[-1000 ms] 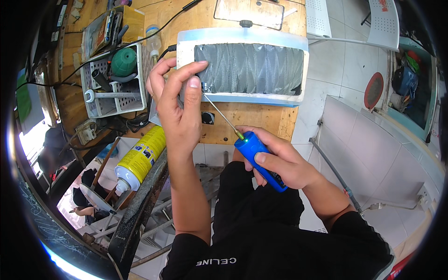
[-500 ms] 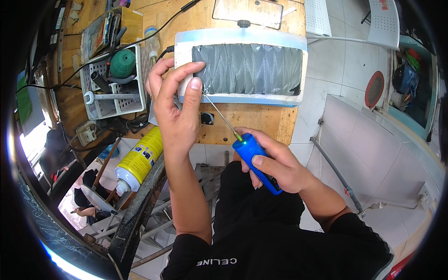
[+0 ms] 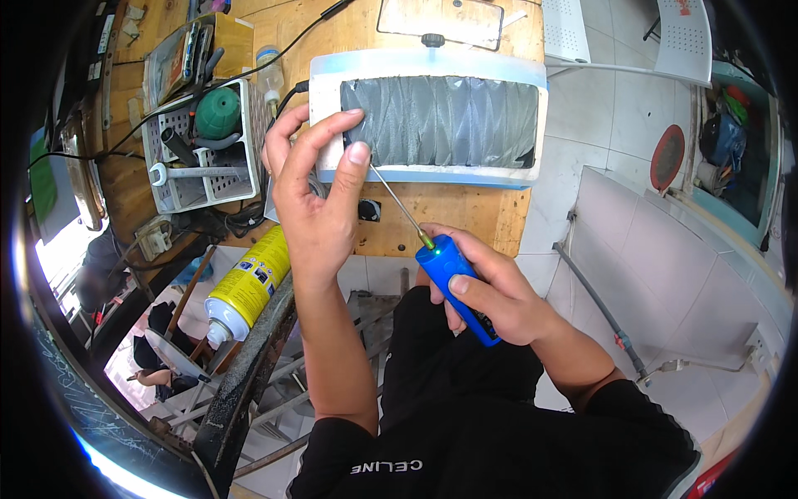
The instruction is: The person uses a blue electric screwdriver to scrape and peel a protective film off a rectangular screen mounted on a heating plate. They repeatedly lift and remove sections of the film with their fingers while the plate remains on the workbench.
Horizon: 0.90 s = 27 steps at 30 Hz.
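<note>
I have the blue handheld tool with a thin metal rod [image 3: 443,259] angled toward the grey-ribbed, white-bordered rectangular pad [image 3: 449,123] on the wooden table [image 3: 465,212]; my right hand [image 3: 505,295] wraps the tool, my left hand [image 3: 314,200] half-open, thumb and forefinger parted at the pad's left end.

Smooth plast. tool [image 3: 443,264], mtl rod [image 3: 398,202], wrinkled grey wrap [image 3: 440,121], matt wood bench [image 3: 453,212]

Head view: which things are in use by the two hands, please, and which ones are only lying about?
In use:
- blue tool, held in the right hand
- its thin rod, reaching the grey pad's near left corner
- grey pad, left hand at its left end

Apparently lying about:
- yellow can
- green bulb
- wrench
- bottle
</note>
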Each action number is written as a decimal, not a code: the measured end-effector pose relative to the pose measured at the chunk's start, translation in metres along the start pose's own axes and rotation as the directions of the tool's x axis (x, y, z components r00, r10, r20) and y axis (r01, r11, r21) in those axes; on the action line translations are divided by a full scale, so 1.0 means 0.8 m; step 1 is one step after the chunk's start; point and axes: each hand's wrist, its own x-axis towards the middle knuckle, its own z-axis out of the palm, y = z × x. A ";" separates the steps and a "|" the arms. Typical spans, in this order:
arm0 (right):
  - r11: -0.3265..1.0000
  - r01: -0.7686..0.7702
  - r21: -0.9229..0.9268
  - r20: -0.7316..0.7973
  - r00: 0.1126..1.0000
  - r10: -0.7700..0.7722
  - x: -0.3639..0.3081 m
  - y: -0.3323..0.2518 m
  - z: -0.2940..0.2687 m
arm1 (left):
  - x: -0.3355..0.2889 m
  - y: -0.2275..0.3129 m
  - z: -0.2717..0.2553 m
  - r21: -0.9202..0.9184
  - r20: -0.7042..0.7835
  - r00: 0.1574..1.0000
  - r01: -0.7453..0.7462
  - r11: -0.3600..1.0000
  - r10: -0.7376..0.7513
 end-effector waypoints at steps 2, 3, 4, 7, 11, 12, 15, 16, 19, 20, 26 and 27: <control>1.000 0.004 -0.023 -0.008 1.000 -0.004 0.000 0.001 0.000 | 0.001 0.000 0.002 0.070 -0.031 0.999 -0.042 0.997 0.045; 1.000 -0.005 -0.018 -0.010 1.000 0.005 -0.001 0.002 0.000 | 0.002 0.000 0.003 0.102 -0.047 0.997 -0.057 0.993 0.063; 1.000 0.003 -0.025 -0.016 1.000 -0.003 -0.001 0.002 0.000 | 0.003 0.001 0.004 0.105 -0.048 0.998 -0.033 0.994 0.038; 1.000 0.001 -0.012 -0.022 1.000 -0.001 -0.003 0.002 0.002 | 0.005 0.004 0.007 0.055 -0.062 0.998 0.021 0.998 -0.017; 1.000 0.006 -0.021 -0.017 1.000 -0.007 -0.003 0.003 0.003 | 0.002 0.008 0.008 -0.016 -0.046 0.999 -0.014 1.000 0.014; 1.000 0.008 -0.014 -0.022 1.000 -0.008 -0.003 0.003 0.003 | 0.000 0.008 0.006 -0.004 -0.034 0.998 -0.044 0.999 0.044; 1.000 0.005 0.007 -0.013 1.000 -0.005 -0.004 0.004 0.005 | -0.001 0.006 0.002 0.014 -0.023 1.000 -0.018 1.000 0.018; 1.000 0.010 -0.003 -0.017 1.000 -0.010 -0.005 0.004 0.006 | 0.000 0.004 0.001 0.003 -0.025 1.000 0.001 1.000 -0.001; 1.000 0.016 -0.003 -0.022 1.000 -0.016 -0.005 0.004 0.009 | -0.002 0.003 0.000 0.146 -0.002 1.000 -0.027 0.989 0.028; 1.000 0.020 -0.002 -0.028 0.999 -0.020 -0.006 0.003 0.010 | -0.003 0.003 0.001 0.132 -0.017 1.000 -0.017 0.991 0.019; 0.999 0.019 -0.031 -0.021 1.000 -0.019 -0.005 0.002 0.013 | -0.003 0.004 0.013 -0.023 -0.092 0.994 0.051 0.998 -0.053; 0.999 0.028 -0.035 -0.019 0.999 -0.029 -0.005 0.002 0.013 | -0.002 0.003 0.013 -0.046 -0.092 0.994 0.053 0.998 -0.057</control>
